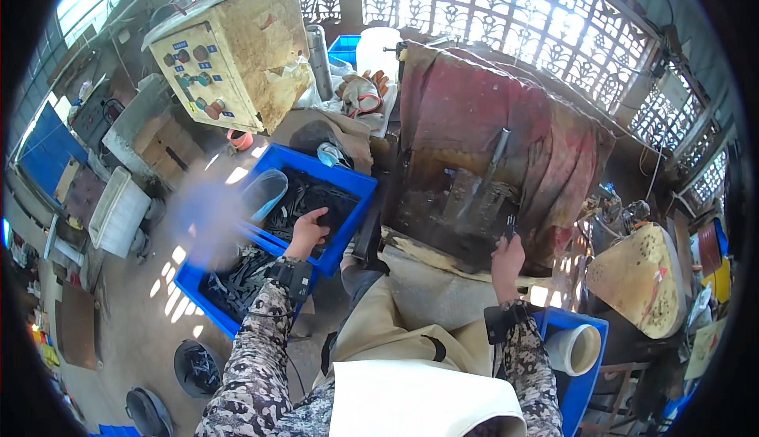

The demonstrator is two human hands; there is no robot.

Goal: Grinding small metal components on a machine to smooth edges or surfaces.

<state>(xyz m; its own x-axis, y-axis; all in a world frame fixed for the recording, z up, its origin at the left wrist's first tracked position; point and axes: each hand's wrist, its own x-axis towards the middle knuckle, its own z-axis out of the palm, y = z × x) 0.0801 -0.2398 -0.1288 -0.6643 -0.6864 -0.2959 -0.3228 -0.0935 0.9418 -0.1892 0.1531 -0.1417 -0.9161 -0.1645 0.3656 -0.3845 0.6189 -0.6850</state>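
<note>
My left hand (308, 235) hovers at the near side of a blue plastic bin (365, 192). Its fingers are partly curled and apart, and nothing shows between them. Inside that bin lie many thin dark metal strips (304, 200) and a clear scoop-like container (265, 194). My right hand (507, 267) is closed around a thin dark metal piece (511, 227) that points upward; its exact kind is too small to tell. Beyond that hand is a dirty machine recess with a metal rod (496, 156) and a reddish cloth (474, 93) draped over it.
A second blue bin (190, 283) of dark strips stands lower left, partly behind a blurred patch. At upper left is a worn control box (229, 58) with buttons. Gloves (362, 93) lie behind. To the right, a blue crate (597, 342) holds a cream-coloured pail (573, 350).
</note>
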